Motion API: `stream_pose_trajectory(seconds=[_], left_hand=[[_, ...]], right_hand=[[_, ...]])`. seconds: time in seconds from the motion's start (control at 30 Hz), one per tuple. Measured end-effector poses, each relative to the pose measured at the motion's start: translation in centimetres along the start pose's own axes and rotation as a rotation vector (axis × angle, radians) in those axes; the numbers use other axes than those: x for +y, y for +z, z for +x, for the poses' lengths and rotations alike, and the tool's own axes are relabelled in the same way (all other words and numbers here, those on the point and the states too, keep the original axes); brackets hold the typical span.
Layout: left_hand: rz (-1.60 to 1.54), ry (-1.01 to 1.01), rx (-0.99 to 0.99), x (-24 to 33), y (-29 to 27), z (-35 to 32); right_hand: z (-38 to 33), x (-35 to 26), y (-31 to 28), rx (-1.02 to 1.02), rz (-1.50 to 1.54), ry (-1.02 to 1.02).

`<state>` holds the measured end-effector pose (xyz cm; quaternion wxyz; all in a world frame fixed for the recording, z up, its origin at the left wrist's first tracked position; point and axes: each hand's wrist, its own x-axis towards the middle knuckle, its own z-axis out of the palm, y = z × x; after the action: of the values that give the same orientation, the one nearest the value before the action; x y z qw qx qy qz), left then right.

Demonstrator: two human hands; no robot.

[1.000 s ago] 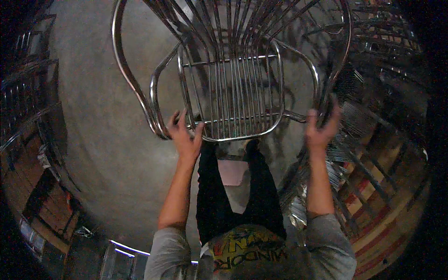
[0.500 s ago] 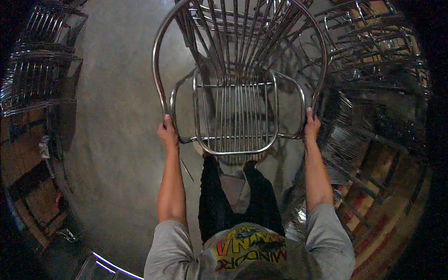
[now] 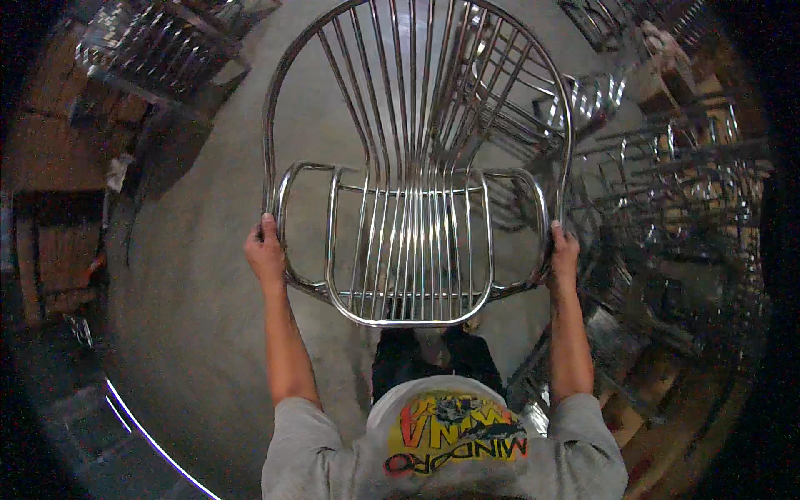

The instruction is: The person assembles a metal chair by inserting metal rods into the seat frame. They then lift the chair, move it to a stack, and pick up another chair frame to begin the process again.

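Observation:
A shiny metal chair frame (image 3: 408, 321) fills the middle of the view, with a slatted seat and a tall rounded back of fanned rods. My left hand (image 3: 266, 248) is closed round the tubing at the chair's left side, thumb on top. On the opposite side my right hand (image 3: 564, 250) grips the matching tube. Both arms reach straight forward, and the seat's front edge is over my legs. The undersides of both hands' grips are hidden.
Stacked metal frames (image 3: 667, 167) crowd the right side, with wooden pieces (image 3: 658, 367) below them. Another slatted metal frame (image 3: 508, 92) stands beyond the chair's back. More metal racks (image 3: 154, 58) are at the far left. Grey concrete floor (image 3: 200, 292) shows on the left.
The chair frame has come nearer to my body and more of its back shows. My view has turned, so the surrounding stacks have shifted clockwise. Both hands keep their hold.

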<state>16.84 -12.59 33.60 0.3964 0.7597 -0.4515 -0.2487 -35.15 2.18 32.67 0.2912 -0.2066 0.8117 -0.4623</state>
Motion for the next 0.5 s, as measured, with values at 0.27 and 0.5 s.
stream_pose_trajectory(seconds=[0.27, 0.5], left_hand=[[0.042, -0.167, 0.211, -3.1, -1.5, -9.2], [-0.054, -0.195, 0.434, -3.6, 1.1, -21.1]], right_hand=[[7.8, -1.3, 1.2, -0.240, 0.085, -0.138], [10.1, -1.3, -0.1, -0.327, 0.117, -0.246]])
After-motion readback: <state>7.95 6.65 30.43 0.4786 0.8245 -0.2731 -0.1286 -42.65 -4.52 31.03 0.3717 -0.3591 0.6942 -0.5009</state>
